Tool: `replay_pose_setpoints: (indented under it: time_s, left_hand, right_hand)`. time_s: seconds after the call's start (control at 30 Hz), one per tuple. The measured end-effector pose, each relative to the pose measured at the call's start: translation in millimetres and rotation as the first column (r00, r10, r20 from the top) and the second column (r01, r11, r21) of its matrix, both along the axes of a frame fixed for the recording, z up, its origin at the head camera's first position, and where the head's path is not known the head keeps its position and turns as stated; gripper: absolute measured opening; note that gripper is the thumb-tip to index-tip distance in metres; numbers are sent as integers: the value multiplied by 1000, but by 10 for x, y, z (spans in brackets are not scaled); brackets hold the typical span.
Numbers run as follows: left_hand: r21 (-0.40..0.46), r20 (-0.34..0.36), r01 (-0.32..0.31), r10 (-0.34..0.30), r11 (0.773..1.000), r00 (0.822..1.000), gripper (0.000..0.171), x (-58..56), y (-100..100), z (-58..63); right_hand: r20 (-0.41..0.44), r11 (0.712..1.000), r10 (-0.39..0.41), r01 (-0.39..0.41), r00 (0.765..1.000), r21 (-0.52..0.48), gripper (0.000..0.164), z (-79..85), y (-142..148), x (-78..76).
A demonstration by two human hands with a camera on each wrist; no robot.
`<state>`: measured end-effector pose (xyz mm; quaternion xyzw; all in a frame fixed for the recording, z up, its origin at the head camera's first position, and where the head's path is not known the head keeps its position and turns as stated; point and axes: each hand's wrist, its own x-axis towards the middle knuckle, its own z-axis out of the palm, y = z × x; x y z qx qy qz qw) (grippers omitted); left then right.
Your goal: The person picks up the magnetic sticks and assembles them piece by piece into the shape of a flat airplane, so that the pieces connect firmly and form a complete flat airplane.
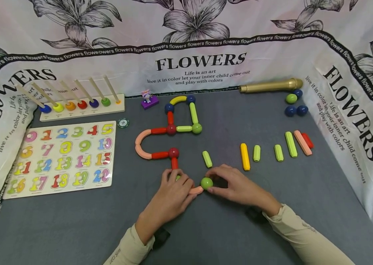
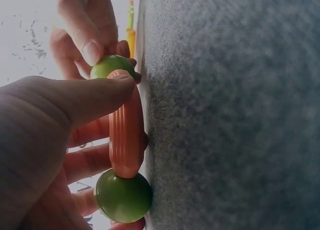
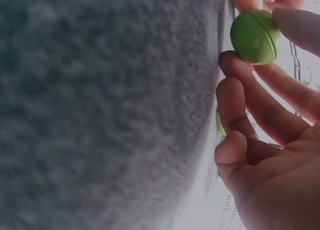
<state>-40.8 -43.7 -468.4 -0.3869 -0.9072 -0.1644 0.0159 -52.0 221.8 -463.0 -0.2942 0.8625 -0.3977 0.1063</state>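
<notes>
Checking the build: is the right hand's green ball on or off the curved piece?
On: the green ball touches the end of the curved piece, with no gap visible in any view. Whether fastened, I cannot tell.

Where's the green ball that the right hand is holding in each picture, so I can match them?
Head: green ball just right of centre, lower half, held by the right hand.
Left wrist: upper left of centre.
Right wrist: upper right, near the top.
Shared landmark: the salmon curved stick beside the ball.
</notes>
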Motion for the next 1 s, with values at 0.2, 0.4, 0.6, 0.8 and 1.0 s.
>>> replay_pose_setpoints:
  time_s: [0.2,0.4,0.6,0.8,1.0]
  left_hand:
    - [-1,18,-6,6,1000,1000,22,-7,14,-13]
    - [1,9,-15,15,1000,1000,22,-2,30,-17]
    - [14,3,-16,16,1000,1000,21,2,42,-20]
    - [-13,9,-18,18,1000,1000,22,11,25,-15]
    - [-25,6,-14,14,1000,1000,23,16,25,-13]
  right_hand:
    - [-40,1000,-13,14,999,25,22,97,66,-90]
    - [-91,988,-126,133,988,78,16,234,263,-315]
    - [-137,940,-273,294,952,170,19,386,610,-662]
    - [-131,943,-259,280,957,182,19,378,540,-790]
    - [-58,974,-118,127,991,185,29,218,76,-746]
